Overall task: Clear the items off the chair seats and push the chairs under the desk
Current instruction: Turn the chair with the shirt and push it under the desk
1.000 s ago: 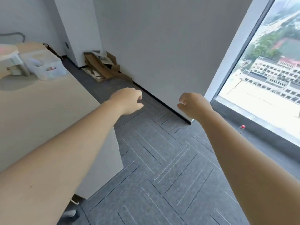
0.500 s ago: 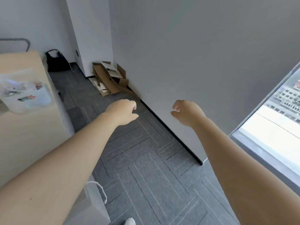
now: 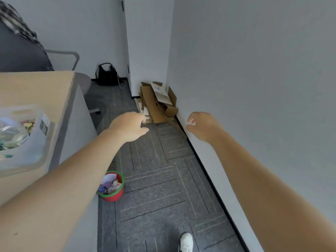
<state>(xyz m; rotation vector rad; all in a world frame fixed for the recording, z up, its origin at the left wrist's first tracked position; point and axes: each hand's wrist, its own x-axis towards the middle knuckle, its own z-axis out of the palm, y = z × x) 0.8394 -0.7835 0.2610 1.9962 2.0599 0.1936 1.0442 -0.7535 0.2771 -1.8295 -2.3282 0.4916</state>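
My left hand (image 3: 130, 127) and my right hand (image 3: 203, 127) are stretched out in front of me above the grey carpet, both empty with fingers loosely curled and apart. The light wooden desk (image 3: 36, 84) runs along the left. Behind its far end stands a dark grey chair (image 3: 21, 50) with a checked cloth (image 3: 16, 22) draped over its backrest; part of its grey seat (image 3: 83, 82) shows past the desk corner. What lies on the seat is hidden by the desk.
A clear plastic box (image 3: 21, 135) of small items sits on the desk's near edge. A red bucket with a green rim (image 3: 112, 187) stands on the floor by the desk. Flattened cardboard (image 3: 156, 100) leans in the corner. A black bag (image 3: 107, 74) rests against the far wall.
The view has swung left, away from the window. The chair, red bucket and black bag have come into sight. Both hands stay raised and empty.
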